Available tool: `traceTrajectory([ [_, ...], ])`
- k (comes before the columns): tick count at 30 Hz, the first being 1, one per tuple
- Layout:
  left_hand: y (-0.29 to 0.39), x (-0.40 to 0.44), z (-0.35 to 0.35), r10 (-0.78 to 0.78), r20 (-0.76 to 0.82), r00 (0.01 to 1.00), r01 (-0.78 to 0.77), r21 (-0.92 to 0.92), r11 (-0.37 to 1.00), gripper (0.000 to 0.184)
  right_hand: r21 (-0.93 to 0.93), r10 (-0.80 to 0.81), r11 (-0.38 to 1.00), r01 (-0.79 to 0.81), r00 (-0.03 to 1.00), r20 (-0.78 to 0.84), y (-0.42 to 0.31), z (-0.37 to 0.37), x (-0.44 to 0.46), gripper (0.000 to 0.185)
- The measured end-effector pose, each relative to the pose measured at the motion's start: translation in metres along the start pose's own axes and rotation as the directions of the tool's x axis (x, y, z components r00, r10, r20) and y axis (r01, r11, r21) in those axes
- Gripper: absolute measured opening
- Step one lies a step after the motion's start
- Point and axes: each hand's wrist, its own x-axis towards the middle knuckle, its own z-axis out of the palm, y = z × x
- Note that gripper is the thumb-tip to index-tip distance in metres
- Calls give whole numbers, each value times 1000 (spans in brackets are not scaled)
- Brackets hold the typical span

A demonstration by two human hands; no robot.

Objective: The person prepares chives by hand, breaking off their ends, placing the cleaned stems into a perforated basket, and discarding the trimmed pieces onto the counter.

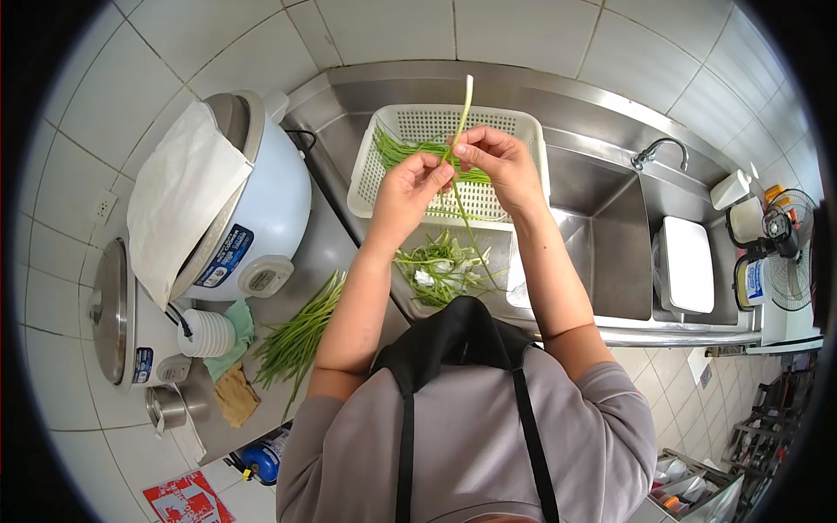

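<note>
A single green onion (pixel 465 109) stands upright before me, its white end up and its thin green leaves trailing down. My left hand (pixel 411 192) is closed in a pinch around its green part. Slightly higher, my right hand (pixel 499 167) also pinches the stalk with thumb and fingers. Behind and below both hands is a white perforated basket (pixel 362 179), with green onions (pixel 397 150) lying in it. Nearer my body, a pile of green trimmings (pixel 445 272) with pale bits rests on the metal counter. By my left forearm lies a bunch of green onions (pixel 301 336).
On the left stand a large rice cooker (pixel 283 196) with a white cloth (pixel 179 205) over it, and a second cooker (pixel 148 327). To the right are a steel sink (pixel 610 261), a faucet (pixel 663 150), a white-lidded container (pixel 687 266) and a fan (pixel 789 253).
</note>
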Motion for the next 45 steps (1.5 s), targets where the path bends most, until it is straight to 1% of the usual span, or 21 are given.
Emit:
traceTrajectory([
  [2,1,-1,2,-13,17,1000,14,-56,998,15,-21,-27,999,26,999,-22,-2,4,0,10],
  [5,0,-2,2,-55,0,998,55,-100,993,17,-162,-105,982,99,994,-29,3,5,4,10],
  [8,-4,-3,-1,-88,-48,995,84,-88,993,17,-465,-215,866,185,977,-12,3,1,4,11],
  [11,-4,-4,-6,-115,-56,992,109,-95,989,17,-657,-176,739,148,984,23,-4,-7,4,11],
  [14,-4,-6,-13,-151,-36,988,147,-83,986,17,-614,-216,770,173,976,5,-6,-21,6,12],
  [19,-6,-14,-24,-210,-10,978,210,-10,978,15,-522,-203,849,88,965,-167,-25,-43,1,5],
  [22,-10,-19,-31,-205,1,979,205,11,979,14,-415,-282,894,168,931,-231,-28,-58,1,5],
  [23,-12,-21,-34,-209,-11,978,209,35,977,14,-416,-270,898,143,925,-266,-30,-62,-1,6],
  [26,-15,-26,-43,-217,-55,974,221,72,973,14,-275,-344,928,250,858,-382,-31,-80,-4,9],
  [27,-15,-27,-47,-217,-74,973,222,58,973,14,-274,-347,926,258,866,-359,-33,-80,-6,8],
  [31,-11,-28,-46,-194,-167,967,203,38,978,15,-308,-106,949,67,988,-111,-24,-58,-21,7],
  [33,-11,-27,-43,-173,-193,966,181,22,983,16,-273,31,962,-16,998,50,1,-43,-31,22],
  [34,-11,-27,-42,-163,-209,964,169,14,985,16,-260,87,964,-54,989,117,26,-40,-35,20],
  [35,-11,-27,-42,-155,-213,965,162,16,987,15,-346,182,931,-115,969,168,37,-30,-39,13],
  [36,-11,-28,-40,-148,-216,965,156,17,988,15,-477,338,855,-203,916,217,47,-22,-44,9],
  [37,-11,-29,-39,-143,-219,965,150,18,988,15,-573,374,800,-178,895,245,54,-12,-49,9],
  [40,-6,-27,-36,-140,-254,957,123,-80,989,15,-652,204,744,147,879,431,86,-6,-52,14],
  [41,-4,-26,-37,-117,-256,960,92,-106,990,15,-610,63,750,255,891,450,94,-6,-48,19],
  [43,2,-24,-37,-71,-260,963,31,-156,987,15,-454,187,891,-32,935,302,72,11,-40,22],
  [44,5,-23,-37,-57,-261,964,11,-175,985,15,-348,261,922,-170,936,236,58,21,-36,23],
  [45,9,-20,-35,-41,-262,964,-10,-193,981,14,-307,234,939,-153,940,248,50,27,-33,28],
])
